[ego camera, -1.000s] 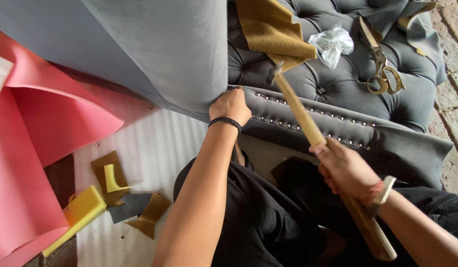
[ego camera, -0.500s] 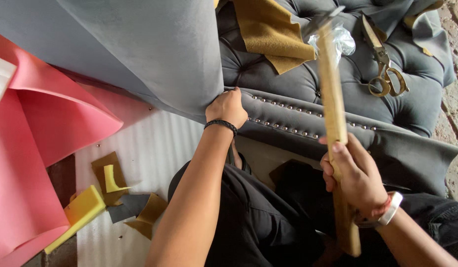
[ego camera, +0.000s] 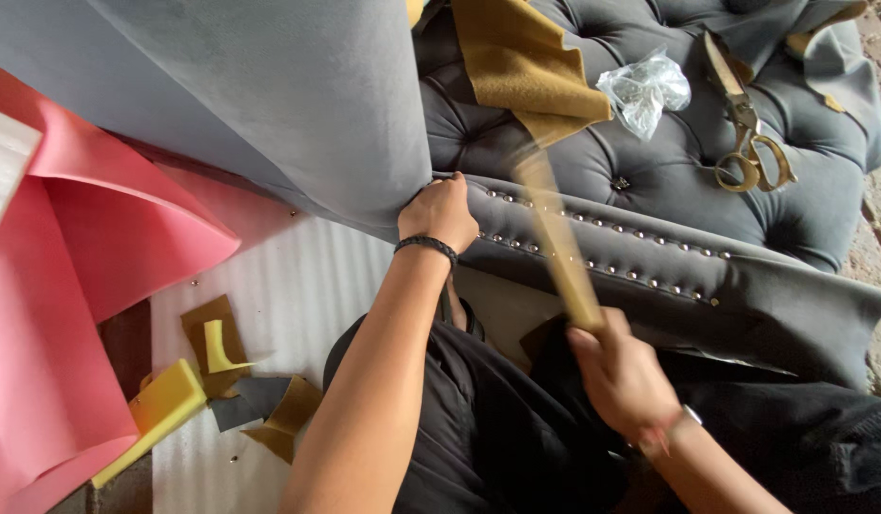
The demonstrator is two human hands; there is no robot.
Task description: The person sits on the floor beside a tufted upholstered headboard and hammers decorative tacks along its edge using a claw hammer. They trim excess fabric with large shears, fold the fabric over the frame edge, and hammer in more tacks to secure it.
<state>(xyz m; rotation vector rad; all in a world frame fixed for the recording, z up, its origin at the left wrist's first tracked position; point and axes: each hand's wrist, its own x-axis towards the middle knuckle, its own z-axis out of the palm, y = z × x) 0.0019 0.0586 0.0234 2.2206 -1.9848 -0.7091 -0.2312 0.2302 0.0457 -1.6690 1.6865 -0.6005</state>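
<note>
My left hand (ego camera: 442,213) is closed at the edge of a grey upholstered panel (ego camera: 269,105), pinching where it meets the studded border (ego camera: 650,276) of a grey tufted cushion (ego camera: 650,162). A black band circles that wrist. My right hand (ego camera: 619,373) grips the wooden handle of a hammer (ego camera: 554,238), which is blurred with motion and points up toward the stud row near my left hand. The hammer's head is lost in the blur.
Brass-coloured scissors (ego camera: 748,143) and a crumpled clear plastic bag (ego camera: 645,90) lie on the tufted cushion, beside a mustard cloth (ego camera: 516,67). Pink sheet material (ego camera: 69,286) sits at left. Yellow foam offcuts (ego camera: 164,405) and fabric scraps lie on white corrugated sheeting (ego camera: 297,305).
The hammer rose to nearly upright half a second ago and has now swung down toward the stud row. My left hand has stayed at the fabric edge.
</note>
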